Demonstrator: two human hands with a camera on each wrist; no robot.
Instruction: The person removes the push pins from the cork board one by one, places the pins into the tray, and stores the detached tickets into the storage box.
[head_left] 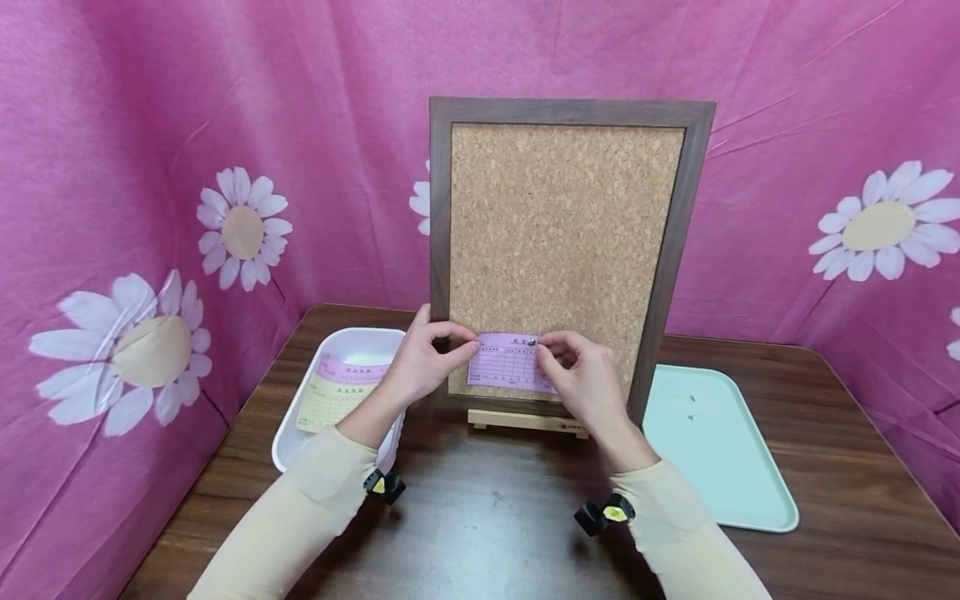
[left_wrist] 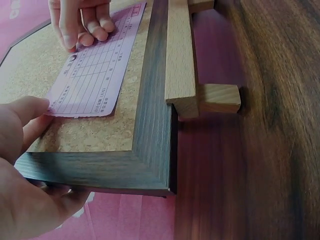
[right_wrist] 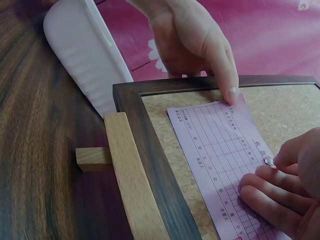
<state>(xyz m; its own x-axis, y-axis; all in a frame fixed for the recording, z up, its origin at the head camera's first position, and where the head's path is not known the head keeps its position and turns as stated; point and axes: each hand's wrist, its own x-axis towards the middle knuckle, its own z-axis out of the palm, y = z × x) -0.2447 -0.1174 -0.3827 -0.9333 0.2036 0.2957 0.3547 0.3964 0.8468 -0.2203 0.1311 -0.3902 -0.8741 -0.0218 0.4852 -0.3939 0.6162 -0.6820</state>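
A purple printed receipt slip point(head_left: 501, 364) lies against the lower part of the framed corkboard point(head_left: 562, 225). My left hand point(head_left: 423, 354) pinches its upper left corner between thumb and index finger, with the other fingers behind the frame in the left wrist view. At the slip's top edge, right of centre, is a silver pushpin point(right_wrist: 269, 161). My right hand point(head_left: 588, 371) has its thumb and index fingertips pinched right at that pushpin. Its other fingers are bent over the slip's right part and hide some of it.
The corkboard leans upright on a wooden easel point(head_left: 525, 420). On the left, a white basket point(head_left: 281, 442) holds purple and yellow slips point(head_left: 333, 404). To the right lies a mint-green tray point(head_left: 720, 467) with several tiny metallic pieces point(head_left: 692, 400). A pink flowered curtain point(head_left: 337, 167) surrounds the wooden table point(head_left: 480, 533).
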